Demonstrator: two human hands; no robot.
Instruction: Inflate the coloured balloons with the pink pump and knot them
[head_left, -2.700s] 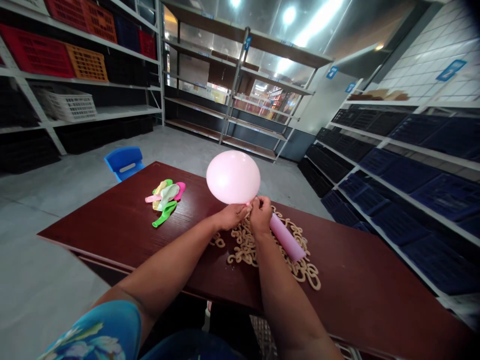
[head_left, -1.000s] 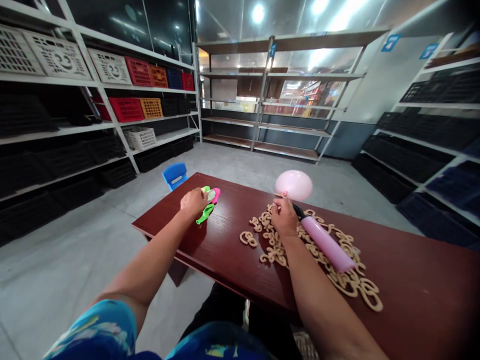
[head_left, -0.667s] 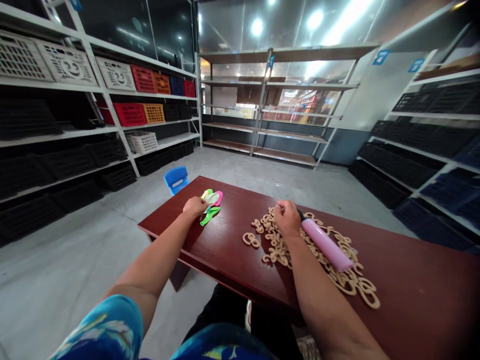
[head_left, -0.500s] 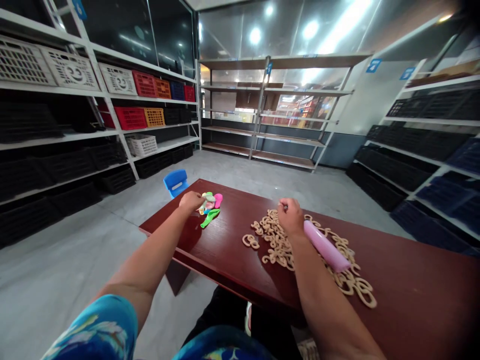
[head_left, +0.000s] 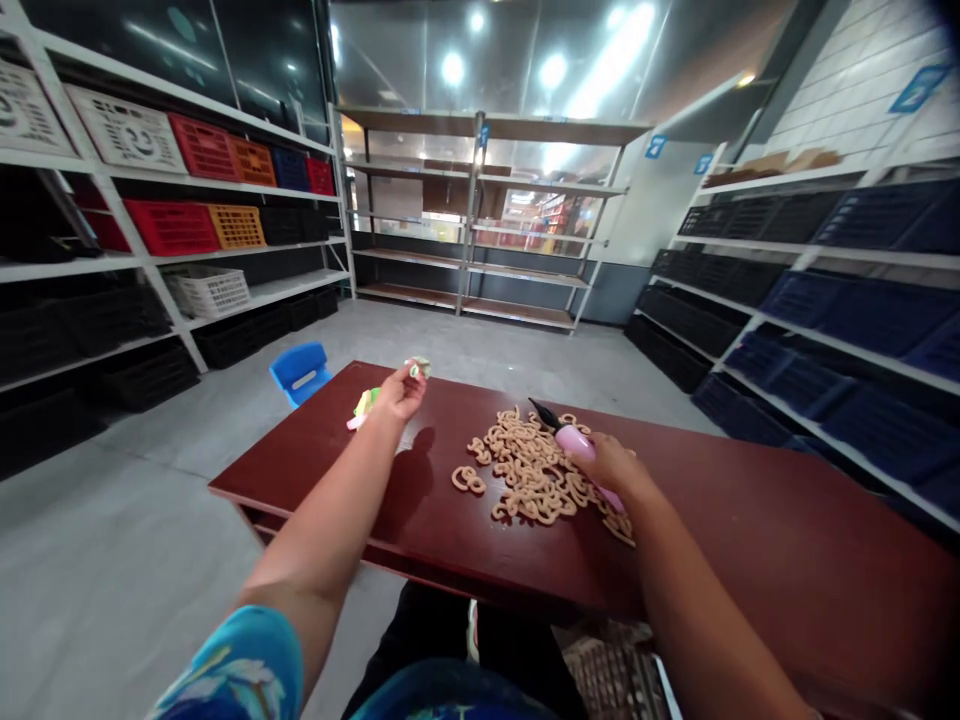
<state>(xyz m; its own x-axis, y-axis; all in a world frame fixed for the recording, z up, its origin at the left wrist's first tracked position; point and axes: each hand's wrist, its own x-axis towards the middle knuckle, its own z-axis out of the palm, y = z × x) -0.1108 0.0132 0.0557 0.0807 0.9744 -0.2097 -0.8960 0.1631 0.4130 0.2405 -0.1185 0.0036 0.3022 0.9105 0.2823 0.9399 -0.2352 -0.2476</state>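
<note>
My left hand (head_left: 403,394) is raised over the table's left part, its fingers pinched on a pale deflated balloon (head_left: 418,367). Behind that wrist lie more flat balloons (head_left: 363,408) in yellow, green and pink, partly hidden by the arm. A pink balloon pump (head_left: 574,442) with a black tapered nozzle is gripped by my right hand (head_left: 611,463), nozzle pointing up and to the left. Under and beside the pump spreads a heap of tan curled pieces (head_left: 529,465), some like rings and hooks. My right hand and forearm cover part of that heap.
All of this is on a dark red-brown table (head_left: 720,520). A blue chair (head_left: 300,374) stands beyond its left corner. Shelving with coloured crates (head_left: 169,228) lines the left wall, and racks with dark crates (head_left: 847,310) line the right. A metal shelf unit (head_left: 469,262) stands ahead.
My left hand has lifted a balloon from the small pile and moved right. My right hand has gone from above the heap to grip the pump, whose black nozzle now shows. The view has turned right.
</note>
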